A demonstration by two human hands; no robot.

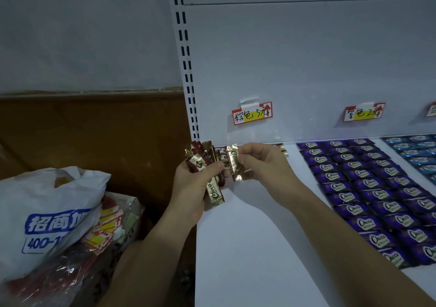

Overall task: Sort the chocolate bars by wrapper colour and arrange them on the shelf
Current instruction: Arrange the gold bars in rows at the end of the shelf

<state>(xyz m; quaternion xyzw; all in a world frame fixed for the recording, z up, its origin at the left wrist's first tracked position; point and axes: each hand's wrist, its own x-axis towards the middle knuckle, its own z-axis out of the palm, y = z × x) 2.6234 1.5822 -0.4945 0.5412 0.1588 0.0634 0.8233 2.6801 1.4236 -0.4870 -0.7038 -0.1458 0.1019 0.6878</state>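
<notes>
My left hand (193,184) grips a bunch of brown-and-gold chocolate bars (205,160) fanned upward over the shelf's left edge. One gold "Choco" bar (215,194) hangs down from that bunch. My right hand (262,162) pinches a single brown-and-gold bar (233,162) upright beside the bunch. A few brown bars (282,149) lie at the back of the white shelf (247,247) behind my hands. Rows of purple bars (368,188) fill the shelf's middle section, and blue bars (417,151) lie at the far right.
Handwritten price tags (252,113) (363,113) are taped to the shelf's back panel. A white plastic bag (44,214) sits at the lower left on packets of red tags (103,228). A slotted upright (186,65) bounds the shelf's left side; a brown board lies behind.
</notes>
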